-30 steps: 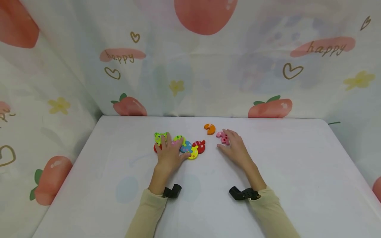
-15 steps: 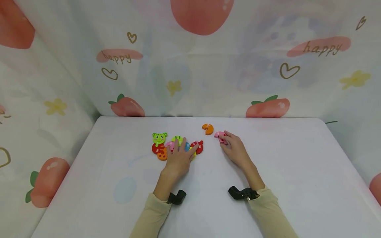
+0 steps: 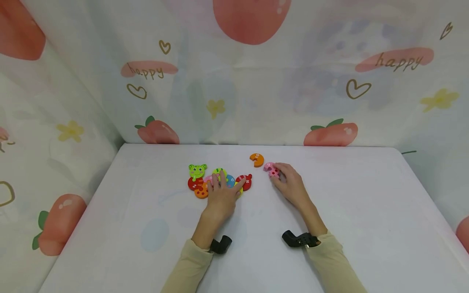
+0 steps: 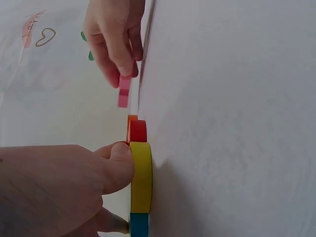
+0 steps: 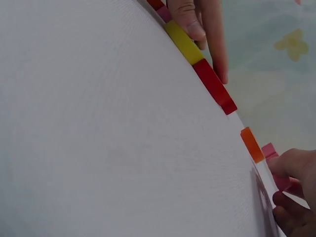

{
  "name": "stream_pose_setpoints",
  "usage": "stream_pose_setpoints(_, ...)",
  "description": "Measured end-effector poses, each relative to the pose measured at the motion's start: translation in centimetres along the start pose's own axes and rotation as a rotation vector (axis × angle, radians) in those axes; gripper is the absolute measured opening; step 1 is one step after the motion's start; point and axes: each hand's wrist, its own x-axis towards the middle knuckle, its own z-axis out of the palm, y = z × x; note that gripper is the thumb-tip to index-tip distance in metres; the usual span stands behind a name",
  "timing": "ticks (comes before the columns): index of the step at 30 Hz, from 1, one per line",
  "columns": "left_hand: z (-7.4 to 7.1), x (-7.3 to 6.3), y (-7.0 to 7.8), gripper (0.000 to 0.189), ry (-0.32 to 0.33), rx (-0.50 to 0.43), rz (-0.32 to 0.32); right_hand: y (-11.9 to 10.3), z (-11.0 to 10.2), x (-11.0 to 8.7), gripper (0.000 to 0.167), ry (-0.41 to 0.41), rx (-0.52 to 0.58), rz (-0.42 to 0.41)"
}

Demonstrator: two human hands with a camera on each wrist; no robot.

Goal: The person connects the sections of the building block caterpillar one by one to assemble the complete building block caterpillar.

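Observation:
A chain of flat coloured puzzle pieces lies mid-table: a green frog head, a red piece, an orange one, then a blue, a yellow and a red end piece. My left hand lies flat on the chain's right half, fingers straight, thumb against the yellow piece. My right hand pinches a pink piece right of the chain. In the left wrist view the pink piece is tipped up off the table. A loose orange piece lies just behind it.
The white table is walled by a strawberry-print cloth at the back and both sides. Black wrist mounts sit at both cuffs.
My left hand slid right, off the frog head and onto the blue and yellow pieces. My right hand's fingers curled round the pink piece and tipped it up.

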Motion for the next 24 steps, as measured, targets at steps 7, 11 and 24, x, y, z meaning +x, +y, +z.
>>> stream_pose_setpoints(7,0.1,0.5,1.1,0.054,0.013,0.021,0.054,-1.7,0.3,0.1,0.046,-0.007,0.119,-0.045)
stream_pose_setpoints(11,0.4,0.5,1.3,0.055,0.018,0.040,0.056,-2.4,0.9,0.0,0.046,-0.055,0.118,-0.063)
stream_pose_setpoints(24,0.1,0.3,1.4,0.054,0.037,0.049,0.046,-2.1,1.5,0.3,0.046,-0.127,0.074,-0.086)
